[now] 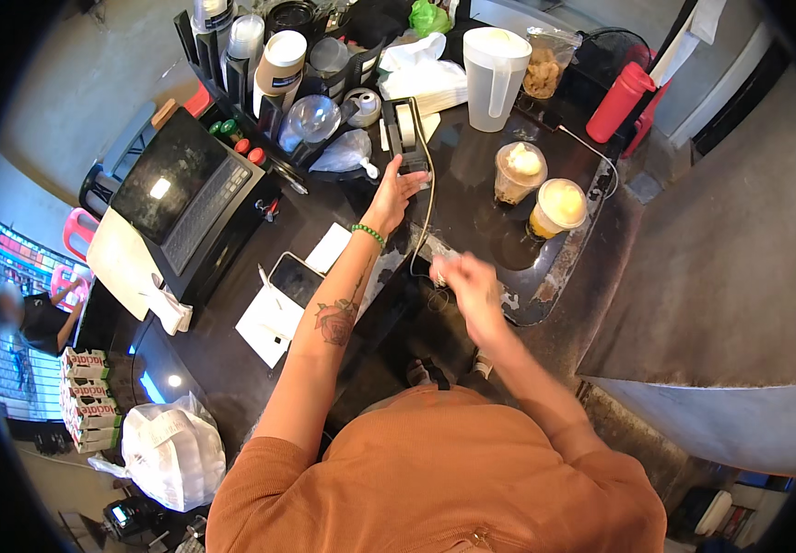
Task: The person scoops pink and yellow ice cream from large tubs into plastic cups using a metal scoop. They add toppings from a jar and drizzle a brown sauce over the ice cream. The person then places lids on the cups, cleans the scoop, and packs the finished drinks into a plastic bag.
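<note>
My left hand (392, 197), with a green beaded bracelet (368, 233) at its wrist, reaches to the front end of a black tape dispenser (408, 153). Its thumb and fingers are spread, seemingly against the dispenser. A roll of tape (405, 126) sits in the dispenser. My right hand (470, 287) hovers by the counter's near edge with curled, motion-blurred fingers; whether anything thin is between them is unclear. Beyond it stand two clear plastic cups with pale, creamy tops: one with a brown drink (517, 181), the other with a yellow layer (555, 213).
A laptop (194, 200), a smartphone (294, 278) and white paper (267, 325) lie left. Behind are a cup organizer (232, 97), a frosted pitcher (495, 83) and a red tumbler (619, 104). A cable (431, 186) crosses the counter. A tied plastic bag (171, 449) sits lower left; a person (45, 318) is beyond.
</note>
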A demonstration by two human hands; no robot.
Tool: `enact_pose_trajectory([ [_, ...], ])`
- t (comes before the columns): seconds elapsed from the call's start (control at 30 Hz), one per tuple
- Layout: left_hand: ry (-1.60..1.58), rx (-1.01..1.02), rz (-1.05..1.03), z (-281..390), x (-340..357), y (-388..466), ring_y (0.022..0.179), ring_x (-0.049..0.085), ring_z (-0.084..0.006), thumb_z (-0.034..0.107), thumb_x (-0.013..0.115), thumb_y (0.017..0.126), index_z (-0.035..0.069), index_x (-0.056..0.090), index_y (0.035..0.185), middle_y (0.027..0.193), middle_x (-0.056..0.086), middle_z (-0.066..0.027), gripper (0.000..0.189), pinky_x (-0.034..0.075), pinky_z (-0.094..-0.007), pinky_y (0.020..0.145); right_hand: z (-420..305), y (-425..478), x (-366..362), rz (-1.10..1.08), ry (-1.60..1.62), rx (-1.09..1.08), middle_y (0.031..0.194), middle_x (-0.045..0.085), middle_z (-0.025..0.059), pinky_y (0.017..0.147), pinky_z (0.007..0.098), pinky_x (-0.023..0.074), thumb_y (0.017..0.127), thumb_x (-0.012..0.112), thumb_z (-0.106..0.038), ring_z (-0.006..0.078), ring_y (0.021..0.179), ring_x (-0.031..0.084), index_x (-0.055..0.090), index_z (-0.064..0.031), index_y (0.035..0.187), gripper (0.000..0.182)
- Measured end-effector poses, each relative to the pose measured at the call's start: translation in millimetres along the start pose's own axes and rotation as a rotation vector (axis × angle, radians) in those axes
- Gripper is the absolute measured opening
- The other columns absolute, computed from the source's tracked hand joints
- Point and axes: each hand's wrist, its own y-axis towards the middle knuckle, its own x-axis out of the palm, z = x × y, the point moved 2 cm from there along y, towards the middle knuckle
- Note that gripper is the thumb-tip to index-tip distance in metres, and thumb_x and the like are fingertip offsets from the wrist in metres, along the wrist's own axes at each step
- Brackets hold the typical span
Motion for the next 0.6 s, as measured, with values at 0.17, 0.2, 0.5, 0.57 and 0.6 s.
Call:
enact_pose_trajectory([
  [0.17,0.127,0.084,0.137,-3.4,7.7,9.3,0.122,0.049,-0.0255,0.046,0.052,0.094,-0.001,0.063,0.116,0.123,0.061,-0.0148,0.054,0.029,-0.0382,0.109,13.6,-70.3,-17.5,0.013,-0.194,0.008,0.062,0.049,0.0018,0.062,0.0291,0.0346,0.082,0.072,-0.021,0.0123,0.063,0.042,0.071,-0.0034,0.074,0.02],
  [0.2,0.095,0.081,0.225,-3.7,7.5,12.7,0.109,0.059,-0.0231,0.032,0.058,0.094,-0.002,0.067,0.107,0.11,0.067,-0.013,0.037,0.04,-0.033,0.101,13.2,-72.7,-19.0,0.022,-0.228,0.02,0.061,0.047,0.0023,0.063,0.0297,0.0346,0.082,0.072,-0.022,0.0135,0.064,0.041,0.072,-0.004,0.074,0.019],
  [0.5,0.08,0.166,0.418,-6.0,14.9,32.0,0.083,0.064,-0.0207,0.023,0.058,0.084,0.0,0.068,0.072,0.082,0.07,-0.0133,0.028,0.043,-0.0303,0.088,39.3,-70.0,-31.1,0.043,-0.311,-0.017,0.064,0.049,0.0029,0.065,0.031,0.0352,0.081,0.072,-0.024,0.016,0.068,0.042,0.073,-0.006,0.074,0.019],
  [0.57,0.057,0.165,0.479,-9.2,11.3,38.4,0.081,0.064,-0.0209,0.024,0.059,0.082,0.0,0.067,0.069,0.08,0.069,-0.0141,0.028,0.043,-0.0307,0.087,38.9,-69.5,-34.9,0.033,-0.305,-0.015,0.064,0.049,0.0031,0.065,0.0309,0.0352,0.081,0.072,-0.024,0.016,0.067,0.042,0.073,-0.0059,0.074,0.019],
  [0.6,0.044,0.169,0.498,-9.7,12.6,40.3,0.077,0.063,-0.0211,0.025,0.06,0.081,0.001,0.064,0.066,0.076,0.068,-0.0136,0.029,0.043,-0.0316,0.086,38.7,-68.8,-37.5,0.035,-0.302,-0.012,0.064,0.049,0.0032,0.064,0.0309,0.0351,0.081,0.072,-0.024,0.0161,0.067,0.042,0.073,-0.0059,0.074,0.019],
])
